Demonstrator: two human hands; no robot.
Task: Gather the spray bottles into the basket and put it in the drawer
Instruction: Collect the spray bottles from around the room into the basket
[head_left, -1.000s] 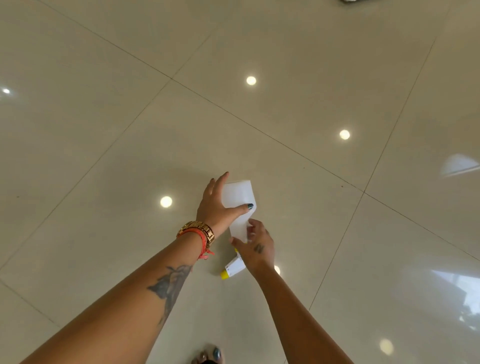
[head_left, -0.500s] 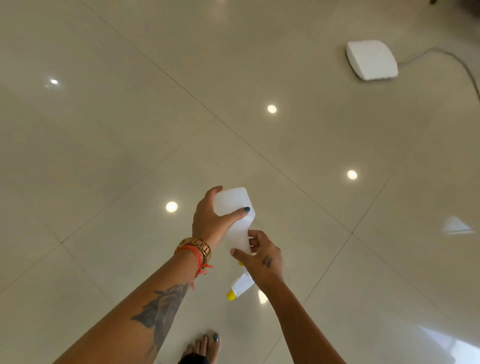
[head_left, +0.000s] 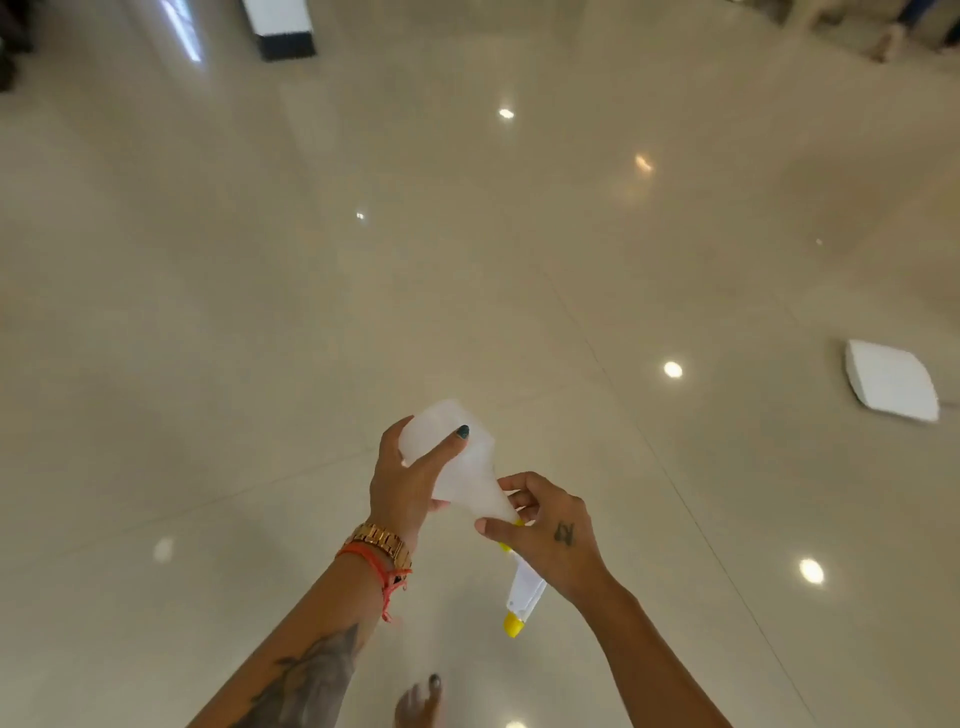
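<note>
Head-worn view, steeply downward, close over floor (head_left: 311, 312)

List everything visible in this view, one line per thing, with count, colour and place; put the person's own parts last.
spray bottle: one, translucent white with a yellow nozzle tip, held in mid-air, nozzle end toward the camera
white flat object: one, white, on the floor at the right edge
dark-edged block: one, white top and black side, far upper left; too blurred to identify
floor: glossy cream tiles with light reflections
left hand: grips the bottle's body; gold watch and red thread at the wrist
right hand: holds the bottle's neck
foot: one in view, bare, bottom edge
</note>
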